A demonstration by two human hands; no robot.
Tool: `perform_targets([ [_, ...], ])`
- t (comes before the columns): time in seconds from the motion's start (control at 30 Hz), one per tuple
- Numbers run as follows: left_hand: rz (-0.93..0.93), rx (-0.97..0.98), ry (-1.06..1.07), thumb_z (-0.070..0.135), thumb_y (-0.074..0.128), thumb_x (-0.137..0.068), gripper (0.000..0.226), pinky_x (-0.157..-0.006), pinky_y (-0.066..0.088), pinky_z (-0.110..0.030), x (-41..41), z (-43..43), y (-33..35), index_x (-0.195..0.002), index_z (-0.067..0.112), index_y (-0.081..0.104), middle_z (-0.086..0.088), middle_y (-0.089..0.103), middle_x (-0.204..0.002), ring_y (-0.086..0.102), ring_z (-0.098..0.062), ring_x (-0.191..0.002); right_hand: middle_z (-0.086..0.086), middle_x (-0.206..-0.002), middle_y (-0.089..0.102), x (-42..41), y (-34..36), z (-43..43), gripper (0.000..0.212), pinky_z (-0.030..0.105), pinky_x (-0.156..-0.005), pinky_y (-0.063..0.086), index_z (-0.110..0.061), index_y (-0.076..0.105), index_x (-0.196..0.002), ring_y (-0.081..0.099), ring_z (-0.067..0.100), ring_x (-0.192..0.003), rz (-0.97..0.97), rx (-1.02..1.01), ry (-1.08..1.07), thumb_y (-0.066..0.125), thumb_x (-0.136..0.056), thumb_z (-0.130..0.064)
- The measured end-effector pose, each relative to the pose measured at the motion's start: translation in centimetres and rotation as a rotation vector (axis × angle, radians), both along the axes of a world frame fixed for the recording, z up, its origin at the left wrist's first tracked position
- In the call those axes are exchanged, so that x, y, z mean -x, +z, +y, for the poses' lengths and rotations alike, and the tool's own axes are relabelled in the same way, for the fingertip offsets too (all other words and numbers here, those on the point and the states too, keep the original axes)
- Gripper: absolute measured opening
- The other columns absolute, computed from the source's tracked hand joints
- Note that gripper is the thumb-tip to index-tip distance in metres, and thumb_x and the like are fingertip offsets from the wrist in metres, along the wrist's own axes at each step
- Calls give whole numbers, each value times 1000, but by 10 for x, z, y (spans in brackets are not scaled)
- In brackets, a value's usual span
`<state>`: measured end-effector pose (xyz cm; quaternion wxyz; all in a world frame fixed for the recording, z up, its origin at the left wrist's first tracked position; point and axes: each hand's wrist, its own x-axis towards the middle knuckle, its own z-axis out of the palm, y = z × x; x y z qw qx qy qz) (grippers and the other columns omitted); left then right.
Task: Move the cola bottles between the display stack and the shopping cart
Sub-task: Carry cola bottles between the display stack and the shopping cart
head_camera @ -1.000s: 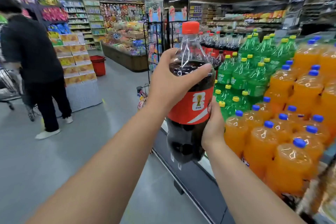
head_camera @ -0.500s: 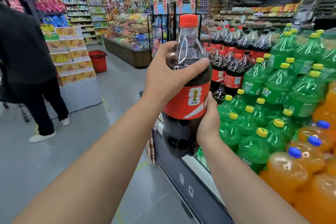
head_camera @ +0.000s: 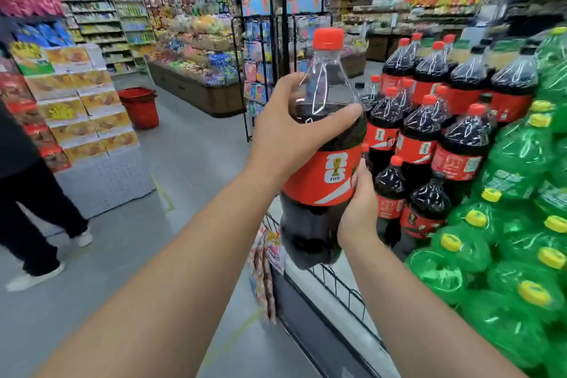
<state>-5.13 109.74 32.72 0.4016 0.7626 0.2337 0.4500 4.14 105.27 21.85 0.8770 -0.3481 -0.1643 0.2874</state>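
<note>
Left hand grips the cola bottle high, right hand low; swung toward three o'clock, it could topple the display stack (closely packed).

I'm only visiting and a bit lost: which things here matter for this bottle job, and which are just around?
In the job: held cola bottle, left hand, right hand, stacked cola bottles.
Just around: green bottles, red bin, stacked boxes.
</note>
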Motion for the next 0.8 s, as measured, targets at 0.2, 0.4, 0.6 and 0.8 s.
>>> perform_targets([
  [0.2, 113, -10, -26, 64, 79, -57, 78, -91, 49, -21, -57, 98, -18, -123, 34, 51, 18, 64, -114, 60, 4, -105, 4, -106, 74, -55, -28, 91, 41, 36, -88, 53, -20, 75, -97, 68, 21, -104, -16, 58, -47, 39, -101, -39],
  [0.4, 216, 12, -62, 75, 77, -46, 94, -92, 52, -32, -127, 186, -23, -127, 37, 49, 14, 62, -124, 61, -8, -111, -4, -98, 76, -118, -44, 176, 41, 27, -75, 54, -36, 79, -85, 71, 12, -93, -6, 105, -96, 41, -99, -44],
  [0.6, 265, 44, -164, 66, 85, -46, 105, -99, 49, -33, -180, 248, -33, -137, 37, 41, 17, 58, -128, 59, -6, -115, -4, -101, 75, -169, -66, 237, 41, 30, -82, 53, -31, 79, -89, 69, 11, -97, 57, 95, -197, 40, -102, -35],
  [0.8, 219, 109, -281, 40, 91, -60, 57, -85, 54, -25, -233, 309, -74, -108, 32, 59, 16, 70, -101, 66, 1, -94, 4, -107, 73, -208, -97, 284, 35, 40, -93, 51, -20, 72, -102, 66, 22, -106, 125, 180, -317, 39, -102, -33],
])
